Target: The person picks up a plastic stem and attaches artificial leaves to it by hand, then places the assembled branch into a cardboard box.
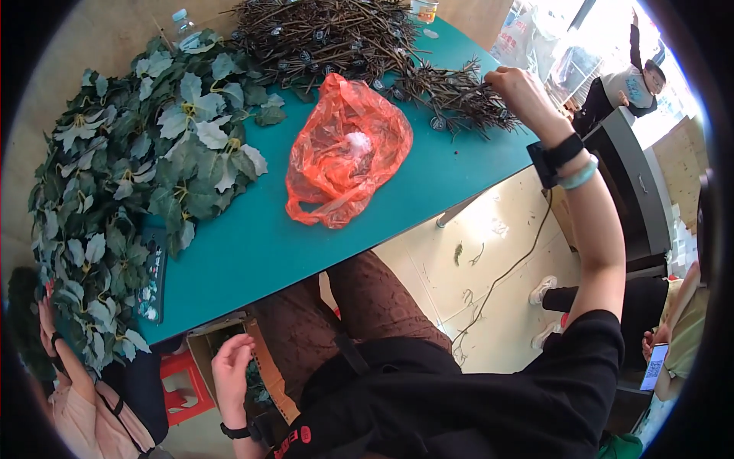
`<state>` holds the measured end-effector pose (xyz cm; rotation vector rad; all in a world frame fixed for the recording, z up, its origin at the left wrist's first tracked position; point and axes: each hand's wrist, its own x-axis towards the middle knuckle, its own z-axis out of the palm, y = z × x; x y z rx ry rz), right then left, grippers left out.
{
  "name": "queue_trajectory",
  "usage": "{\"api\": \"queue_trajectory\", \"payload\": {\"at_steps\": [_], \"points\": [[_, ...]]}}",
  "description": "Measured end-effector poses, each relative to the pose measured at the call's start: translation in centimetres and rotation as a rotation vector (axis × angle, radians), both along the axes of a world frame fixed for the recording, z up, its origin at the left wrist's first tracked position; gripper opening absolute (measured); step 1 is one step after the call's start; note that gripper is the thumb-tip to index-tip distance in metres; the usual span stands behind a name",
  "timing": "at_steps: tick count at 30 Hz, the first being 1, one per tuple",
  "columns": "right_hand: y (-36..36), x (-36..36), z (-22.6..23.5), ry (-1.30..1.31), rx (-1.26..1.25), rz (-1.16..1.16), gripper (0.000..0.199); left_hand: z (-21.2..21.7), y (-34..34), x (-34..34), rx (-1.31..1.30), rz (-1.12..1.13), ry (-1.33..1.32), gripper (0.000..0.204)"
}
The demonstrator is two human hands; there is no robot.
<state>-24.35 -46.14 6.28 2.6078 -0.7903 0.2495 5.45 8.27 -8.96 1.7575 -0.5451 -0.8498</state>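
My right hand (524,96) reaches over the far right of the teal table. Its fingertips pinch together at the edge of a pile of brown branching stems (466,92); whatever they hold cannot be made out. My left hand (232,371) hangs below the table's front edge, over a cardboard box (267,367). Its fingers are loosely bent, with nothing visible in them. A crumpled red plastic bag (344,168) lies open mid-table, with a small white clump (357,144) inside. Left of it spreads a large heap of green artificial leaves (176,138).
A larger mass of brown stems (321,38) lies along the table's (252,245) far side. A clear bottle (183,27) stands behind the leaves. At far left, another person's hand (47,317) touches the leaves. A red stool (187,390) stands below; a long stem (512,271) lies on the floor.
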Motion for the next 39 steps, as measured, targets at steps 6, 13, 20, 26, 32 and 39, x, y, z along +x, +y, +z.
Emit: {"api": "queue_trajectory", "payload": {"at_steps": [6,13,20,26,32,39], "points": [[1.9,-2.4,1.2,-0.151,-0.070,-0.019,0.012,3.9,-6.7,-1.9,0.087,-0.417,-0.128,0.021],[9.4,-1.8,-0.2,-0.526,0.366,0.054,0.005,5.9,-12.0,-3.8,-0.116,-0.716,-0.248,0.021],[24.9,4.9,-8.1,-0.897,1.835,0.058,0.006,7.1,-15.9,-7.2,-0.338,-0.559,-0.059,0.027],[28.8,8.9,-11.0,-0.792,2.057,0.169,0.012,3.6,-14.9,-6.9,-0.557,-0.304,0.225,0.021],[26.3,9.4,-8.2,-0.779,1.798,0.193,0.052,5.5,-13.6,-6.0,-0.372,-0.270,-0.148,0.012],[25.7,11.0,-5.3,-0.596,1.537,0.436,0.064,5.6,-13.7,-6.4,-0.323,-0.350,-0.475,0.009]]}}
